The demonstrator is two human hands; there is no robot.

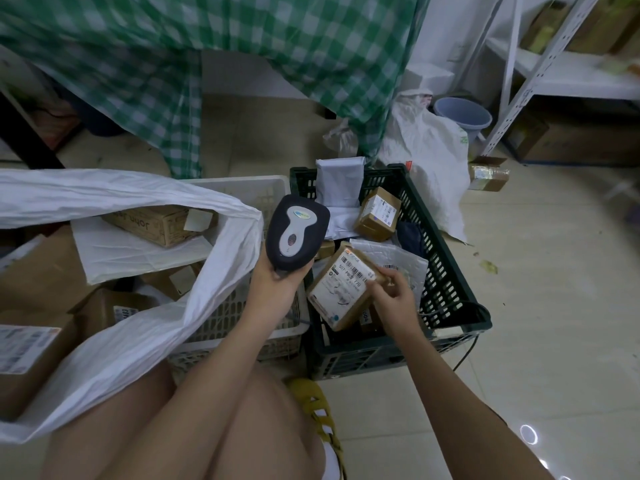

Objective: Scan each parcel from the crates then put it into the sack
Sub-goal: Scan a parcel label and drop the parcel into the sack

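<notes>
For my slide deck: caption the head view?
Left hand aims scanner at parcel in right hand.

left hand (277, 282) gripping (palm up) | right hand (393, 292) pinching

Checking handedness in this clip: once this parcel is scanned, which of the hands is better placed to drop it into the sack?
Probably the right hand: it already grips the parcel, while the left hand holds the scanner, though the sack lies to the left.

The sack (194, 299) mouth gapes open at left above stacked boxes, the white basket (242, 317) rim touching it, while the dark crate (446, 271) walls enclose packed parcels at right.
</notes>
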